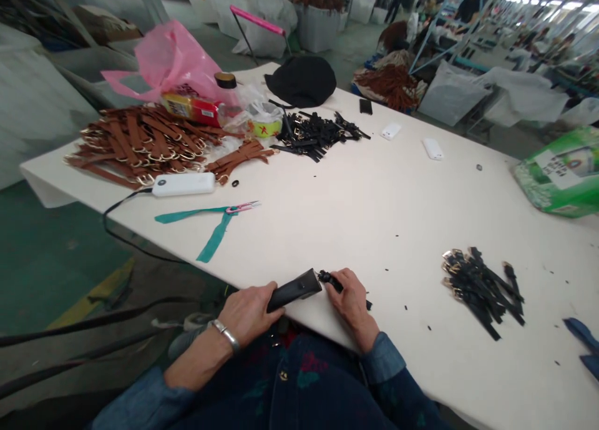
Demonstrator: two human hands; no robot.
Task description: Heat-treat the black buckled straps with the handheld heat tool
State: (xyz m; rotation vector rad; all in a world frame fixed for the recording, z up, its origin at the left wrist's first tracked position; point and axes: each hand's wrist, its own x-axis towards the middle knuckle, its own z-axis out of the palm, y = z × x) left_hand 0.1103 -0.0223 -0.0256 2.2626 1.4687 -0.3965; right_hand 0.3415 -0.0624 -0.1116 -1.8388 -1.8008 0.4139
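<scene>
At the table's front edge my left hand is closed around a long black box-shaped device with a small round button on its side. Its flat end points to the right. My right hand pinches a short black strap close to that end. I cannot tell whether strap and device touch. Part of the strap is hidden by my fingers. To the right lies a small pile of black straps with gold buckles. A larger heap of black straps rests farther back.
Brown straps are heaped at the back left beside a white power bank with a cable. Thread snips with teal ribbon lie in front. A black cap, a pink bag and a green package stand on the table.
</scene>
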